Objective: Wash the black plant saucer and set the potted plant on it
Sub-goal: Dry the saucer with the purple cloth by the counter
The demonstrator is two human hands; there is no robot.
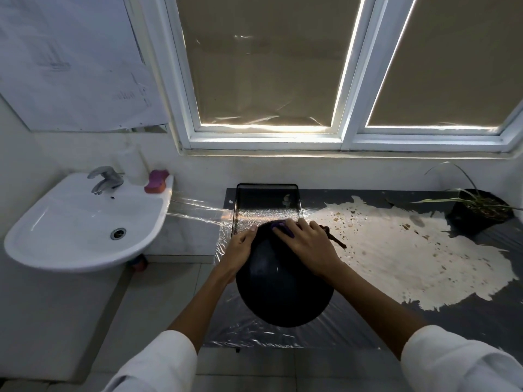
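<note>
Centre frame: saucer, rim gripped by left hand; right hand, fingers flat, presses sponge onto it. Right edge: plant on surface.

Bathroom/washroom: wall sink w/ tap, tiled floor.

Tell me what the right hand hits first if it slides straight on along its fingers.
Probably the tray: the right hand, pressing a sponge on the saucer, points at it past the rim. Depth is unclear.
</note>
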